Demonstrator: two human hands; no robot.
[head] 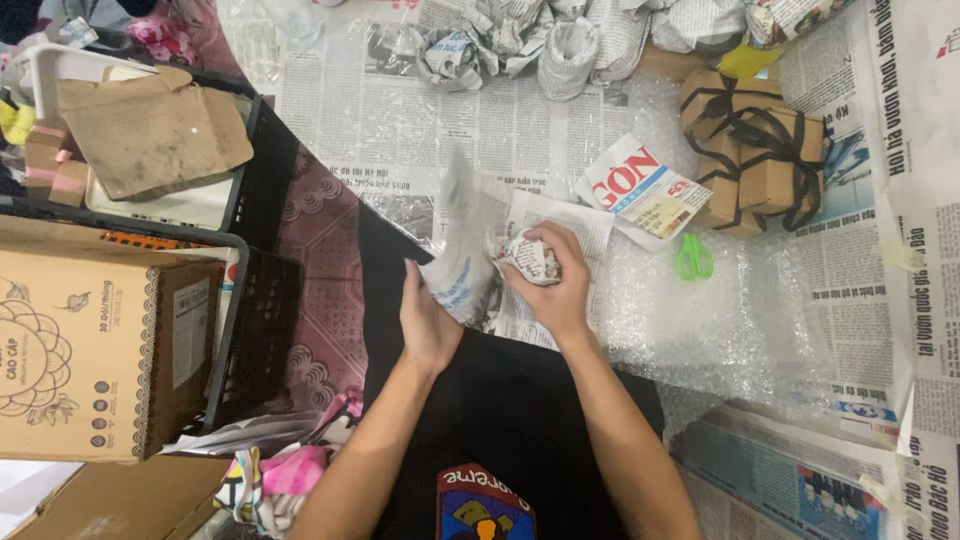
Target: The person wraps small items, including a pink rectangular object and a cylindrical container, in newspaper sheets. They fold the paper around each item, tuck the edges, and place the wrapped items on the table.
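My left hand [427, 318] grips the loose edge of a newspaper sheet [462, 262] that stands up blurred between both hands. My right hand [553, 282] is closed around a small crumpled newspaper bundle [528, 256] joined to that same sheet. Both hands hover over my lap in a black shirt, at the near edge of the paper-covered floor. What is inside the bundle is hidden.
Green scissors [692, 257] lie on bubble wrap [690, 320] to the right. Brown boxes tied with black ribbon [757, 150] sit at back right, several wrapped newspaper bundles [520, 40] at the back. A black crate [262, 300] with cardboard boxes [95, 350] stands left.
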